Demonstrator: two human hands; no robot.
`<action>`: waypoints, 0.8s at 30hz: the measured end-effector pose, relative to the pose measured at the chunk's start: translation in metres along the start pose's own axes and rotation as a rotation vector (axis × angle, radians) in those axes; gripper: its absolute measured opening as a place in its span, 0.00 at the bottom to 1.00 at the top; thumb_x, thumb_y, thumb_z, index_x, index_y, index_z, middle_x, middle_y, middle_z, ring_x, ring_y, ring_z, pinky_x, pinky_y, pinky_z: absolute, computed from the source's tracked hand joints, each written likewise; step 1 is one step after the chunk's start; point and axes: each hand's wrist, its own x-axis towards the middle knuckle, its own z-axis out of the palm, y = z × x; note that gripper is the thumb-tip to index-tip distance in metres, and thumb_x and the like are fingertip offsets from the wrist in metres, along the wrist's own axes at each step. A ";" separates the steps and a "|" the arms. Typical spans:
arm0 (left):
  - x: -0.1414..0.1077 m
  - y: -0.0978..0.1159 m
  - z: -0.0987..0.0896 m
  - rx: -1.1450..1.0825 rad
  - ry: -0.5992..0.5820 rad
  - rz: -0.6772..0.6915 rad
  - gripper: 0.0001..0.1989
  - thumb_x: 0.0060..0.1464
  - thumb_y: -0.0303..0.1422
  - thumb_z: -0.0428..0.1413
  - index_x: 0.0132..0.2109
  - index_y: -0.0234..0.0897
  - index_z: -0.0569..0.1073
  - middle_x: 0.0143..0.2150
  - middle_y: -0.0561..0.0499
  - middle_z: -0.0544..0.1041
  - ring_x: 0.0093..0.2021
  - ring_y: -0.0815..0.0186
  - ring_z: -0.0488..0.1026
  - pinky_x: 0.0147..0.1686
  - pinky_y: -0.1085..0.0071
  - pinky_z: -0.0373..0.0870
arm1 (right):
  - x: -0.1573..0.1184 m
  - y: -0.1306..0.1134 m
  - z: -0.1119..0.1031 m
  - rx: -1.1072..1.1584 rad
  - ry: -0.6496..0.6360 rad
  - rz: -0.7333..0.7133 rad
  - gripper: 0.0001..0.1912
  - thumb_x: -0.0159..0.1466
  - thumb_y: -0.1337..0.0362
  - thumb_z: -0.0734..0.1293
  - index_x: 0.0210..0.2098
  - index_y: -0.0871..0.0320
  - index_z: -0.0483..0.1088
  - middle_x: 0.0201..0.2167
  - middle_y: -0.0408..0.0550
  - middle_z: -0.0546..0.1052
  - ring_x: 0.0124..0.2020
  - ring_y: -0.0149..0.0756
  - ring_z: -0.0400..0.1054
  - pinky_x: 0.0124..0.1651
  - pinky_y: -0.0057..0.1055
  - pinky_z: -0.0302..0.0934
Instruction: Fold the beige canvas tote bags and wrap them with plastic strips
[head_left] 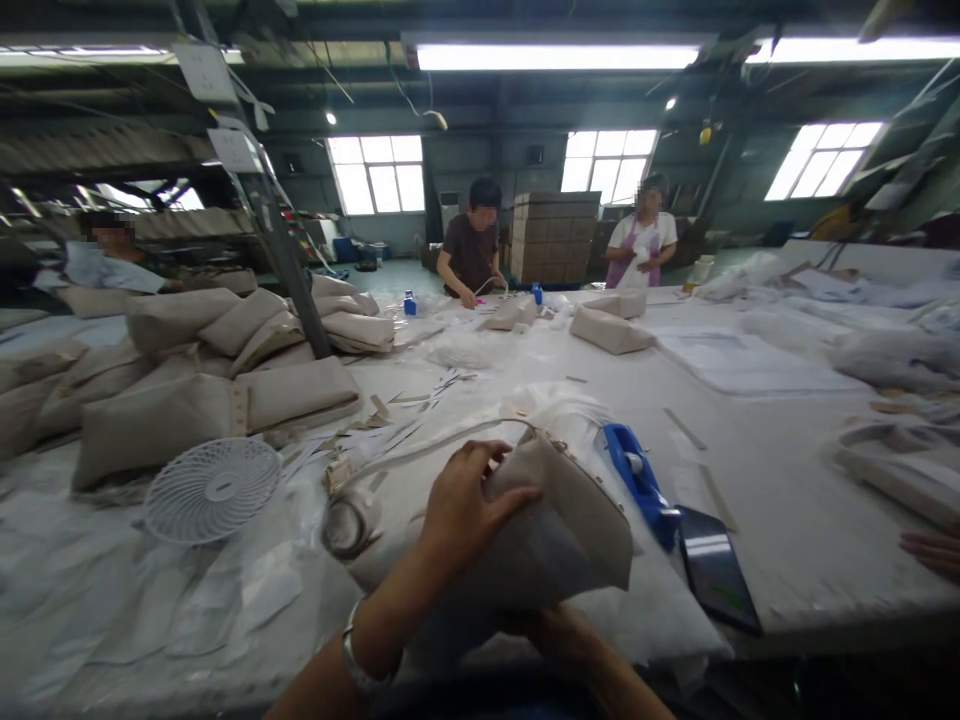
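Note:
A beige handbag (581,525) is tilted in front of me at the table's near edge. My left hand (469,500) grips its upper side, with the thumb lying across the face and the fingers bent over the top. My right hand (559,632) is low against the bag's underside, its fingers hidden beneath it. A thin pale strap (442,432) arcs behind my left hand. Left of the bag lies a round clear roll (346,525), perhaps tape. Close on the right are a blue tape dispenser (637,475) and a dark phone (716,570).
Beige bags (172,420) are piled on the left by a metal post (289,240). A white fan (214,492) stands before them. Paper strips and plastic film litter the white table (795,500). Two people work across it; another person's hand (934,552) shows at right.

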 end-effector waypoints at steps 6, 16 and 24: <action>0.002 -0.008 -0.004 -0.322 -0.053 -0.099 0.24 0.54 0.43 0.62 0.56 0.44 0.70 0.47 0.51 0.80 0.41 0.63 0.79 0.43 0.66 0.76 | 0.002 -0.006 0.001 0.033 0.040 0.080 0.21 0.47 0.60 0.80 0.41 0.50 0.79 0.41 0.50 0.81 0.48 0.50 0.73 0.57 0.49 0.65; -0.045 -0.044 -0.038 0.343 0.030 0.071 0.20 0.58 0.53 0.55 0.46 0.44 0.78 0.41 0.49 0.78 0.44 0.59 0.75 0.46 0.63 0.72 | 0.002 -0.013 0.006 0.299 0.055 0.122 0.20 0.46 0.60 0.81 0.39 0.51 0.80 0.47 0.50 0.81 0.54 0.49 0.70 0.66 0.48 0.55; -0.026 -0.038 -0.034 0.362 0.090 0.114 0.24 0.59 0.54 0.52 0.51 0.41 0.73 0.49 0.46 0.77 0.51 0.56 0.73 0.52 0.60 0.70 | 0.002 -0.012 -0.007 0.271 0.191 0.157 0.19 0.41 0.57 0.82 0.32 0.53 0.81 0.41 0.51 0.83 0.53 0.52 0.72 0.61 0.45 0.63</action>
